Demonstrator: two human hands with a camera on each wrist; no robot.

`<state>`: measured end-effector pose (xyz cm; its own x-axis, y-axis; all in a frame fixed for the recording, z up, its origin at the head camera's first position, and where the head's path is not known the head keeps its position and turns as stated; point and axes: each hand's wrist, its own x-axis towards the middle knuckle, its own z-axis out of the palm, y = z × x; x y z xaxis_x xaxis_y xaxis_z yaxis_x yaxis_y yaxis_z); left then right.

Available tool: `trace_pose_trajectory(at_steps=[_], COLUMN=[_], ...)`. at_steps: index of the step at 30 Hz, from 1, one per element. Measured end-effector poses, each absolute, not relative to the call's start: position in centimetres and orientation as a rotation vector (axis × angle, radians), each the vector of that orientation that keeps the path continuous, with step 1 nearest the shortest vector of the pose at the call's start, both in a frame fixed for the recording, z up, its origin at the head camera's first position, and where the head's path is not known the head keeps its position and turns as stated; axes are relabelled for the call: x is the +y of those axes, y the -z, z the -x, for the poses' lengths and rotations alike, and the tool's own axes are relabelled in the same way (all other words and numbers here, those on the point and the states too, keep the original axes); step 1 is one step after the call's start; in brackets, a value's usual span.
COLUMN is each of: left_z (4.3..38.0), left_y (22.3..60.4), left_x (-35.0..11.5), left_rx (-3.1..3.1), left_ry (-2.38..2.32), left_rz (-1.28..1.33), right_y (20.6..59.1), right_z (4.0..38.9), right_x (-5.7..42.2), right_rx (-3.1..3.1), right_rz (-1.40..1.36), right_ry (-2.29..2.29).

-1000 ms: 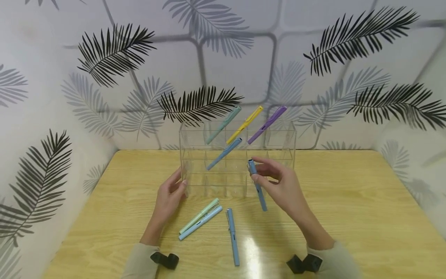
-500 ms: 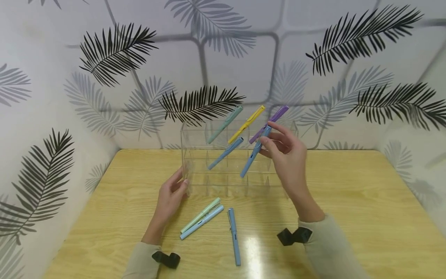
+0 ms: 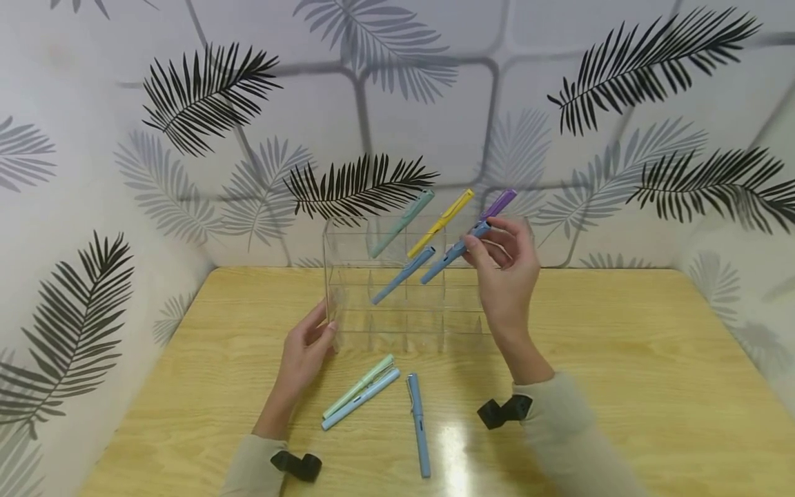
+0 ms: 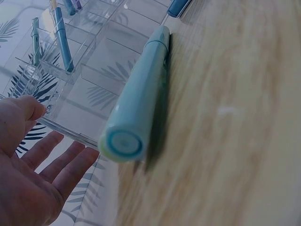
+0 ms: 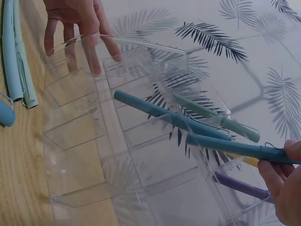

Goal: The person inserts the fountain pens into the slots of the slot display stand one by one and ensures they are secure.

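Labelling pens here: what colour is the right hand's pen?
The pen in the right hand is blue, clearest in the head view.

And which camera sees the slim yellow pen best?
Head view: the slim yellow pen shows end to end, unblocked. Right wrist shows a short piece behind the held slim blue pen; left wrist, only a blurred yellowish bit up top.

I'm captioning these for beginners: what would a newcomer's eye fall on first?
Probably the bold black leaves on the pale backdrop, spread across the head view. Next, the yellow pen in the top tier of the clear rack, left of the purple pen, which is partly covered by the right hand holding a blue pen. In the left wrist view, a light-blue pen looms large on the wooden table.
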<state>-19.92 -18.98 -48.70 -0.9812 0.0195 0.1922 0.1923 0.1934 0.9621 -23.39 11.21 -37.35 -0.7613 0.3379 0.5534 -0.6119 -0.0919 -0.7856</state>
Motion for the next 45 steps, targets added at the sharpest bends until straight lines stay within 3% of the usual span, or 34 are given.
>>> trace_pose_trajectory(at_steps=[23,45], left_z=[19.9,19.8], left_y=[48.5,48.5], left_x=[-18.8,-18.8], left_rx=[-2.317,-2.329], left_ry=[1.928,1.886], left_rz=[0.216,0.180], right_y=[39.7,39.6], right_z=[23.7,23.8], right_x=[10.2,11.4], right_rx=[-1.735,-2.096], right_rz=[-0.156,-0.101], right_ry=[-1.898,-1.380])
